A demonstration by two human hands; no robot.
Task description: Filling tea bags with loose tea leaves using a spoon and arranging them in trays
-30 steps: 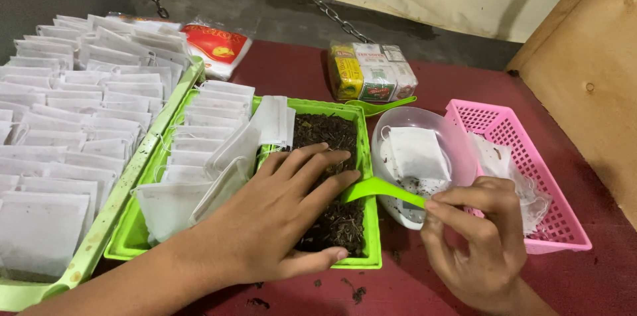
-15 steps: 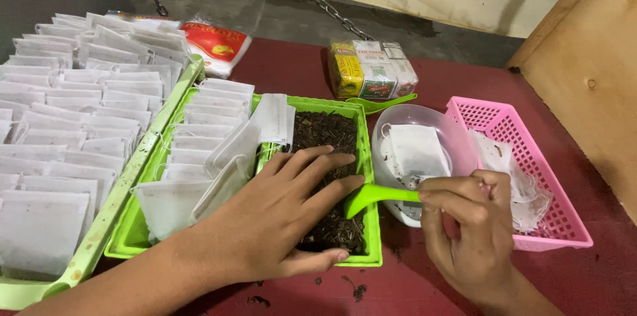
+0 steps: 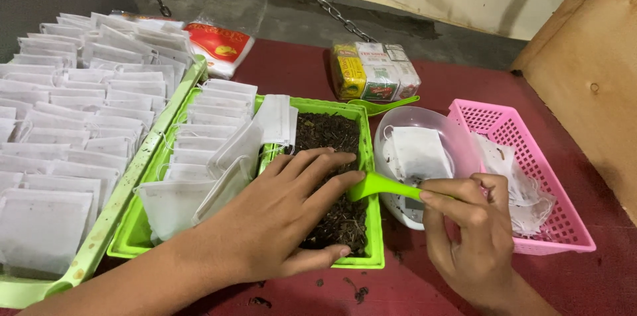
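Note:
My left hand lies flat, fingers apart, on the dark loose tea in the right part of a green tray. My right hand grips the handle of a green plastic spoon, whose scoop end dips into the tea beside my left fingertips. A clear plastic bowl sits just right of the tray and holds one white tea bag. White filled tea bags stand in rows in the left part of the same tray.
A second green tray at the left is packed with several white tea bags. A pink basket at the right holds torn bags. A pack of small boxes and a red-and-white packet lie at the back. A wooden panel stands at the right.
My right hand has brought the green spoon leftward, from over the bowl's edge into the loose tea. My left hand has stayed spread on the tea.

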